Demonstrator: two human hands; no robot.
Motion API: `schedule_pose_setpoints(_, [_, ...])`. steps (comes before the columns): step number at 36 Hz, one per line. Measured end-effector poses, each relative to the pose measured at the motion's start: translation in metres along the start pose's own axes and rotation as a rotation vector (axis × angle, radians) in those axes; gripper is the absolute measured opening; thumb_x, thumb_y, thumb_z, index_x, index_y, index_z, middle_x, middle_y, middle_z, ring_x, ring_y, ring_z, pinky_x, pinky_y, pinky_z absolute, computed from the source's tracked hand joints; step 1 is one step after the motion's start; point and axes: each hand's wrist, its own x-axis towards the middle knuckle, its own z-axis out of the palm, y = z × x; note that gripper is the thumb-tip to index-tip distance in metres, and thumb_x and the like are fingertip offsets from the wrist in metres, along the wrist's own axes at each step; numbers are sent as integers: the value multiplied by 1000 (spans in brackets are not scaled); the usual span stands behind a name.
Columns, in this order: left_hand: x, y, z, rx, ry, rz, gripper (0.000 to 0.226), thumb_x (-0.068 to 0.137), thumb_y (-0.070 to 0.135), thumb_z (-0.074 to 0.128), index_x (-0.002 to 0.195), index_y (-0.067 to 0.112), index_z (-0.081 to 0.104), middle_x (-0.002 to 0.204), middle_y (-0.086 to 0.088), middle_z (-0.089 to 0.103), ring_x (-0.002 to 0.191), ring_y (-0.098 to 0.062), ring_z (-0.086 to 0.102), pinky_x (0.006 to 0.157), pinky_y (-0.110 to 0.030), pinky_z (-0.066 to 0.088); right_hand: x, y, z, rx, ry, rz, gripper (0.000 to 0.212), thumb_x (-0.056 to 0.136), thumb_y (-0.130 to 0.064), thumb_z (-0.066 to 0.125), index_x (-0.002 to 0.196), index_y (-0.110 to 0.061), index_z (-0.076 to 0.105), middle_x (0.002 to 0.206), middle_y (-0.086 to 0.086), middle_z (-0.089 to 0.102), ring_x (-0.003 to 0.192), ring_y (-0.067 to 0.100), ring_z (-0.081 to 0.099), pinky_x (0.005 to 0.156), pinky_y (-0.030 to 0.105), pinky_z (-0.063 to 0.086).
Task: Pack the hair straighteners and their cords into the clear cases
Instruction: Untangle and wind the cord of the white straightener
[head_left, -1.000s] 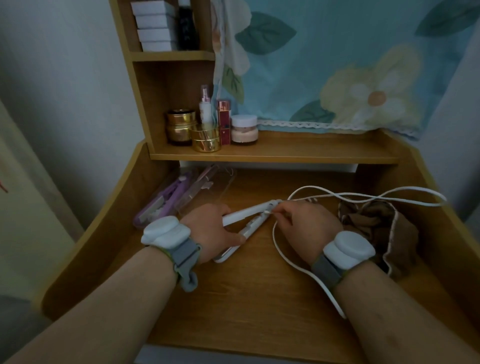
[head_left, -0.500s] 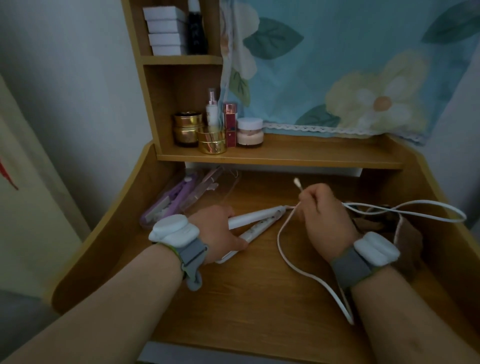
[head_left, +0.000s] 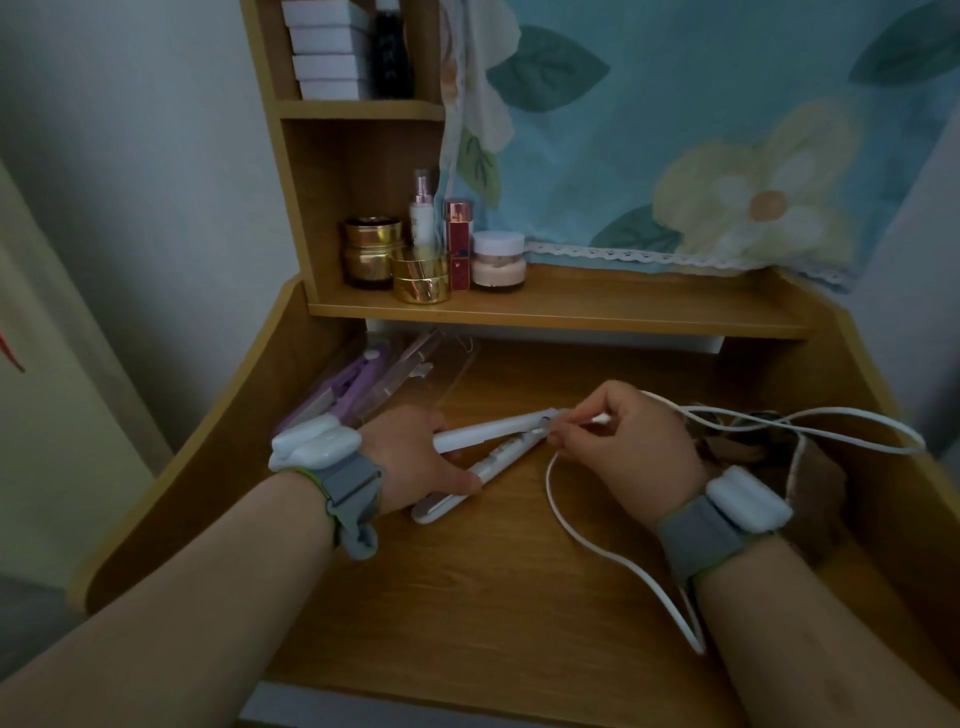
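white straightener (head_left: 491, 434), white cord (head_left: 582, 535), purple straightener (head_left: 353, 379)

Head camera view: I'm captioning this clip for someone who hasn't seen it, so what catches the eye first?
Mid-desk, the left hand holds a white V-shaped hair straightener while the right hand pinches a long white cord at its hinge end. Behind hangs a turquoise flower-print cloth, with gold cosmetic jars on the shelf at left.

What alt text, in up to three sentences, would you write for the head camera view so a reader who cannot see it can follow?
A person's left hand holds a white hair straightener on a wooden desk while the right hand pinches its white cord near the hinge end. A purple straightener in a clear case lies at back left, below a shelf of cosmetic jars.
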Motion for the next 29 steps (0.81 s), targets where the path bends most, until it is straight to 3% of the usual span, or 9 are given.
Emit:
schedule_pose_setpoints(9, [-1,0,1,3,20,-5,27,75,41,75,90,25,58,83,8,60,71,-5,56,65,-20,48,2,-2,10,-283,-42,-83,6,90,-35,58,96,-37,58,100,-18,58,89,0,54,70,16,42])
schedule_pose_setpoints(15, [-1,1,3,37,46,8,28,75,43,74,90,27,57,85,10,58,76,-4,55,63,-16,44,0,-9,16,-602,-109,-178,27,99,-32,41,118,-32,61,120,-2,49,105,14,48,85,20,35])
schedule_pose_setpoints(19, [-1,0,4,26,46,5,30,75,43,74,95,25,59,87,8,60,81,-7,59,67,-20,46,-1,-12,17,-665,-168,-183,30,102,-29,36,120,-24,59,119,2,48,101,15,51,88,24,40])
schedule_pose_setpoints(25, [-1,1,4,44,53,3,28,75,43,74,90,25,58,84,8,59,80,-8,58,67,-22,47,-5,-14,9,-672,-149,-157,21,99,-30,41,112,-28,58,103,-4,60,90,12,55,81,29,49])
schedule_pose_setpoints(29, [-1,2,4,69,58,-5,34,75,44,73,98,24,59,88,7,59,83,-9,58,72,-24,48,-4,-20,12,-686,-145,-169,22,99,-29,40,109,-26,59,101,-4,59,89,13,55,81,29,49])
